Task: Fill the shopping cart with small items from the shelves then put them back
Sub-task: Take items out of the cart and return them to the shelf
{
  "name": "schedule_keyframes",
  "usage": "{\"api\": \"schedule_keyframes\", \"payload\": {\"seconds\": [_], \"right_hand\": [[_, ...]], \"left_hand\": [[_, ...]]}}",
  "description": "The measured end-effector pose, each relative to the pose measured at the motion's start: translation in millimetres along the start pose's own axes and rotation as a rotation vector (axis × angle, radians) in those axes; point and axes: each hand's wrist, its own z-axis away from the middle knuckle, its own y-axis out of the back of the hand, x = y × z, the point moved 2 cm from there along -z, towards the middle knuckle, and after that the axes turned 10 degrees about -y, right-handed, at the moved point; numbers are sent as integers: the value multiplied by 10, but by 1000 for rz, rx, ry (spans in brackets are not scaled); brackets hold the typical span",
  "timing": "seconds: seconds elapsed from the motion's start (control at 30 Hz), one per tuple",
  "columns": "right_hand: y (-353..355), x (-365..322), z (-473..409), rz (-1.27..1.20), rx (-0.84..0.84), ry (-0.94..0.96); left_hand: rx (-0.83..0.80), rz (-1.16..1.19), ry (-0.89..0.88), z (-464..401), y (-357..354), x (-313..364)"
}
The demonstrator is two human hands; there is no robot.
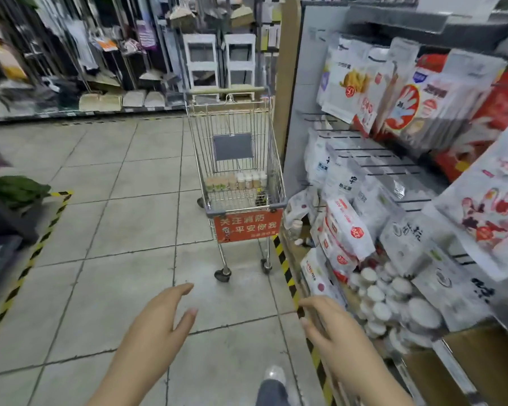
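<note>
Head view of a shop aisle. The shopping cart (pixel 236 159), a wire-mesh trolley with a red sign (pixel 247 227) on its near end, stands on the tiled floor (pixel 115 230) ahead of the person, just beside the end of the shelves (pixel 393 159) on the right and well apart from both hands. Inside the basket, a row of small bottles (pixel 236 180) with pale caps lies along the bottom; a dark panel (pixel 233 146) hangs on the far mesh wall. The left hand (pixel 156 320) is extended over the floor, fingers straight and loosely spread, holding nothing. The right hand (pixel 332 326) is likewise extended, fingers relaxed and empty, near the lower shelf edge but not touching it. The shelves carry hanging white packets (pixel 364 92) above, some printed with red hand shapes, and wrapped white packs (pixel 346 227) below; a heap of small white-capped jars (pixel 393 306) lies on the lowest level, near the right hand. Yellow-and-black tape (pixel 285 265) marks the floor along the shelf base. One shoe (pixel 273 375) shows at the lower edge. Across the aisle, brooms and dustpans (pixel 115 101) line a far rack; detail there is blurred.
</note>
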Motion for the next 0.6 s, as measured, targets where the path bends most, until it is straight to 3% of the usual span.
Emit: {"api": "schedule_keyframes", "payload": {"seconds": [0.3,0.6], "right_hand": [[389,-97,-1828,-52,5,-22],[163,-709,-3479,-15,-146,71]], "left_hand": [[37,2,-53,-1821,6,13],[10,38,165,-2952,34,-769]]}}
